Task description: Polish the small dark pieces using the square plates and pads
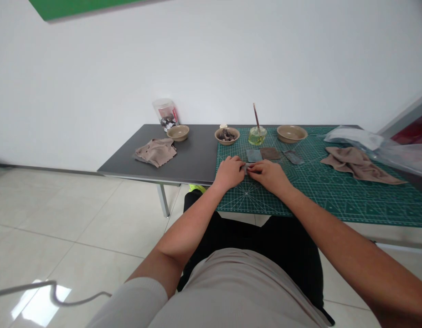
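On the green cutting mat [246, 196], my left hand [230, 172] and my right hand [268, 175] almost meet. Between their fingertips lies a small flat grey piece [246, 167], mostly covered, so its kind does not show. The fingers of both hands are closed at its edges. Just beyond them are a blue-grey square [254, 156] and a brown square [270, 154], side by side. To their right rests a dark flat piece [293, 157] in what looks like clear plastic. Farther back stands a glass jar [257, 135] of yellowish liquid with a brush upright in it.
A bowl of dark pieces [227, 140] stands behind my left hand. Two other tan bowls [178, 133] [291, 139] are along the back. A brown cloth [156, 151] and clear tub [166, 114] sit left; another cloth [361, 165] and a plastic bag [378, 146] lie right.
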